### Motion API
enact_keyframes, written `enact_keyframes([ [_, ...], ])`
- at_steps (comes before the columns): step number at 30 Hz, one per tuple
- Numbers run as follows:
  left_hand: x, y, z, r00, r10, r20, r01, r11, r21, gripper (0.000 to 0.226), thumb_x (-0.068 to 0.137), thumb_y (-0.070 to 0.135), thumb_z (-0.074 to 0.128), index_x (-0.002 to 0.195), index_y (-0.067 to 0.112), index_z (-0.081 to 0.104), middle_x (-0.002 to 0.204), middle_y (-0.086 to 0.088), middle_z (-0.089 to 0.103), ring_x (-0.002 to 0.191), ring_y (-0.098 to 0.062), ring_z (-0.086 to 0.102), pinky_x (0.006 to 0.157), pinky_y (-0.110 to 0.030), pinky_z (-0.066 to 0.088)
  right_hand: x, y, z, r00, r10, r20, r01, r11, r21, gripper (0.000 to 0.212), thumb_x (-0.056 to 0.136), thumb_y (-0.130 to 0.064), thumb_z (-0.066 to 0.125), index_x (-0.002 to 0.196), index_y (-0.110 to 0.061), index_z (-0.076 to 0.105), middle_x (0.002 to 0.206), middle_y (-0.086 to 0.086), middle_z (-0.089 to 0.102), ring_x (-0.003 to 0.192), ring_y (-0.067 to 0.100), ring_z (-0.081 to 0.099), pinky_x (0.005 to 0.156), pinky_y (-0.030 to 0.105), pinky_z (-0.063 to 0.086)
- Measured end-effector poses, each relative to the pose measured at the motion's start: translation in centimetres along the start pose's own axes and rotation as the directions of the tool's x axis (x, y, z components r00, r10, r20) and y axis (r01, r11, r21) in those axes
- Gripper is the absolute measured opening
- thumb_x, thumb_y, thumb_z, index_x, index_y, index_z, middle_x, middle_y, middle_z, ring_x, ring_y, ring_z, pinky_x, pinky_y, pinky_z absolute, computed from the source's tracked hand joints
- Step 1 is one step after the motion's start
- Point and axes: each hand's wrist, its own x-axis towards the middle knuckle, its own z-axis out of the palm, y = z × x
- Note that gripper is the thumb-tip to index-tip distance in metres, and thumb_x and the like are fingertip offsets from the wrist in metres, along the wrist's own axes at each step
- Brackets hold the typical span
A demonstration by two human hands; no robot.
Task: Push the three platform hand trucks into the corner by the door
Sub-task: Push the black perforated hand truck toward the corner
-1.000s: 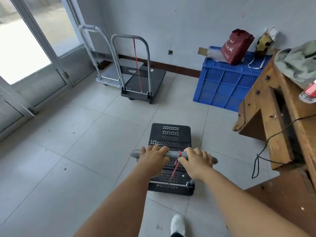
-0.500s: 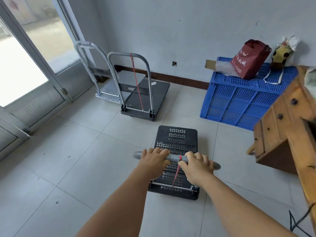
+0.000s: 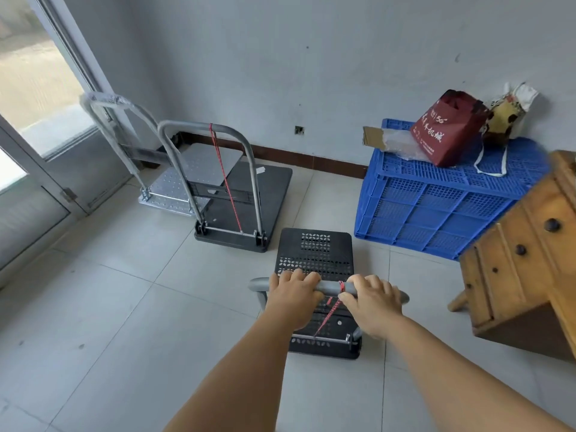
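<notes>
Left grip: left hand (image 3: 293,299) wrapped around the handle bar (image 3: 330,287).
Right grip: right hand (image 3: 372,302) wrapped around the same bar, beside the red cord knot.
Small black truck (image 3: 314,254): on tile, front edge near the blue crate (image 3: 436,210).
Corner: silver truck (image 3: 184,185) and dark truck (image 3: 246,210) parked side by side by the door (image 3: 37,169).
Open room: bare tile on the left.
Right side: wooden cabinet (image 3: 523,260) close by.
</notes>
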Motion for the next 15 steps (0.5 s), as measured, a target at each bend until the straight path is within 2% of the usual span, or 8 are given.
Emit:
enact_keyframes([
  [3,3.7,-1.1,-1.6,1.000,0.012,0.002,-0.012,1.000,-0.027,0.034,0.098,0.038,0.032,0.130,0.028,0.039,0.127,-0.004,0.047,0.124,-0.029,0.037,0.113,-0.050,0.018,3.7,-1.0,-1.6,1.000,0.022,0.015,-0.021,1.000,-0.021,0.039,0.096,-0.051,0.030,0.129,-0.031,0.038,0.134,0.002,0.042,0.125,0.024,0.036,0.106,0.038,0.024],
  [7,8.3,-3.0,-3.3,1.000,0.026,-0.009,-0.027,1.000,-0.012,0.034,0.098,0.038,0.031,0.129,0.028,0.040,0.125,-0.003,0.048,0.121,-0.028,0.039,0.107,-0.046,0.022,8.0,-2.4,-3.2,0.999,0.040,0.004,-0.040,0.999,-0.016,0.039,0.096,-0.051,0.030,0.129,-0.031,0.038,0.134,0.003,0.043,0.125,0.024,0.037,0.104,0.038,0.025],
  [15,16.3,-5.1,-6.7,0.999,0.047,0.008,-0.047,0.999,0.025,0.035,0.098,0.039,0.031,0.131,0.029,0.038,0.125,-0.004,0.048,0.122,-0.029,0.038,0.113,-0.051,0.020,16.2,-3.7,-5.5,0.998,0.060,-0.005,-0.060,0.998,0.004,0.042,0.096,-0.053,0.030,0.130,-0.031,0.038,0.134,0.005,0.043,0.124,0.026,0.037,0.105,0.041,0.025],
])
